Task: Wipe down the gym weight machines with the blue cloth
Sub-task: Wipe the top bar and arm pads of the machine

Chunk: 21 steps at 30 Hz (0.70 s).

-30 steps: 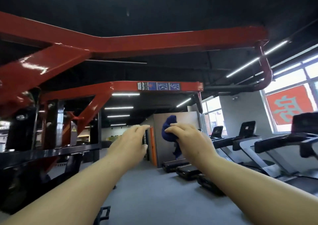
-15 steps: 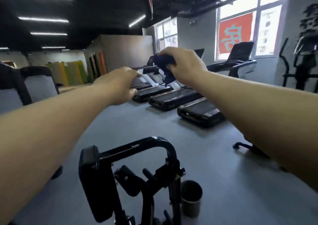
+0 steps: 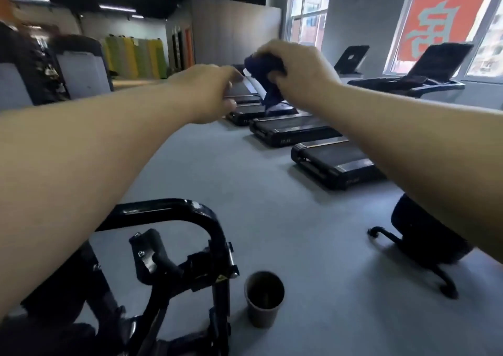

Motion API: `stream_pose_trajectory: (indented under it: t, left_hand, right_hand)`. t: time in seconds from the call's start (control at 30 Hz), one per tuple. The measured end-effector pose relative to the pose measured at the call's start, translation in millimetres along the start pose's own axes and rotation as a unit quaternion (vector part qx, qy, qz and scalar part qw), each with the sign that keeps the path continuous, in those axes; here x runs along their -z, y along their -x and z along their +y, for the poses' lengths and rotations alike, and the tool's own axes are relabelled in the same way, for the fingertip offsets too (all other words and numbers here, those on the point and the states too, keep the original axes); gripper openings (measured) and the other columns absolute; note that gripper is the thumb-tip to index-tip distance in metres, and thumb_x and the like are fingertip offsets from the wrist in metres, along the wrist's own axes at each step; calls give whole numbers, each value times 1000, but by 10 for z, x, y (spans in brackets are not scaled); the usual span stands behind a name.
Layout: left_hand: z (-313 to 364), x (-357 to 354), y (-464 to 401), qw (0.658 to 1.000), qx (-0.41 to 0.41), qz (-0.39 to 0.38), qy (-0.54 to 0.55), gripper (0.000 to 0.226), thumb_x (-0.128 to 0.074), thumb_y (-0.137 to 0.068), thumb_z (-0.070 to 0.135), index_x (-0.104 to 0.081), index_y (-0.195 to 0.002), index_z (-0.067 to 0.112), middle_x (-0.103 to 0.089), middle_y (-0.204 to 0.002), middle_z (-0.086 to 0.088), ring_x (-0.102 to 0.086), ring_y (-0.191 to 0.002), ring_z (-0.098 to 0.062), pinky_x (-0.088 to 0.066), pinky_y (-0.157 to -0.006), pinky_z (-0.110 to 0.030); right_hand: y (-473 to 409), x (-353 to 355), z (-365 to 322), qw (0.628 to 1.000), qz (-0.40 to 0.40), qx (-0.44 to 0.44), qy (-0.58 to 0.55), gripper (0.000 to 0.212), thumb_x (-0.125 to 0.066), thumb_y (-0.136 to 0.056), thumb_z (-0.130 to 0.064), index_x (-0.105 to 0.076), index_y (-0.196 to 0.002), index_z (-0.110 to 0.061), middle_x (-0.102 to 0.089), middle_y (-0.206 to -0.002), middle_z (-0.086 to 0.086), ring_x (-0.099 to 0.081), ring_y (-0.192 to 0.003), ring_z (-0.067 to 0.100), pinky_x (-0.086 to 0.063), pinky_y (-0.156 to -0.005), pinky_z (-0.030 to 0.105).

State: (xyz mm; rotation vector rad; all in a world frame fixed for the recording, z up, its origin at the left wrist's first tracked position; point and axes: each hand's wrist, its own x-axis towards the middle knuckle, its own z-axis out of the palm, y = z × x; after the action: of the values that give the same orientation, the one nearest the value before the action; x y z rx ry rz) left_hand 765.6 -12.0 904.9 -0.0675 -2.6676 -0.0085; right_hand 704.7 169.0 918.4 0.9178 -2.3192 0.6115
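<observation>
Gripping a crumpled dark blue cloth (image 3: 265,79), the right hand (image 3: 298,68) is held above the black tubular machine frame (image 3: 174,219); the left hand (image 3: 209,94) is loosely curled beside it, grasping nothing.

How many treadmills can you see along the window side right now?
4, possibly more hidden. One deck nearest, under the right forearm; one behind it; a third by the left hand; a fourth just beyond. The hands and the blue cloth cover the far end.

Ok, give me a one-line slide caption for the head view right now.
Right hand grips the blue cloth in mid-air, left hand beside it, above a black machine frame and a cup.
</observation>
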Motion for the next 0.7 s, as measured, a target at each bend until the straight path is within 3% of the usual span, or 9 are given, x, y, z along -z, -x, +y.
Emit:
stream_pose_trajectory:
  t: [0.13, 0.3, 0.53, 0.7]
  left_hand:
    - [118, -312, -206, 999, 23, -28, -21, 57, -60, -94, 32, -36, -145, 27, -54, -135, -2, -52, -121, -26, -45, -95, -42]
    - [14, -372, -646, 998, 40, -33, -34, 58, -60, -94, 33, -35, -146, 27, -57, -132, 0, -54, -117, -25, -47, -92, -40]
    - [-63, -161, -1418, 999, 27, 19, 9, 53, -60, -94, 30, -40, -143, 31, -56, -132, 6, -53, -116, -17, -43, -89, -31]
    - [-72, 193, -1956, 995, 22, 94, 2, 56, -62, -91, 31, -40, -143, 32, -53, -137, 5, -52, -120, -16, -40, -89, -26]
  right_hand:
    - [-164, -234, 417, 999, -12, 3, -45, 44, -52, -88, -7, -59, -123, -33, -63, -114, -6, -53, -97, 13, -44, -83, 28]
    - [-414, -523, 719, 996, -14, 20, -82, 43, -55, -86, -8, -61, -122, -33, -66, -114, -4, -58, -101, 15, -46, -87, 27]
    - [-1040, -387, 1005, 995, 30, 17, -92, 40, -55, -87, -12, -61, -117, -37, -66, -107, -6, -61, -98, 20, -50, -87, 36]
    - [-1582, -204, 1220, 981, 85, 38, -172, 35, -54, -88, -15, -57, -111, -41, -67, -99, -12, -65, -94, 18, -54, -86, 43]
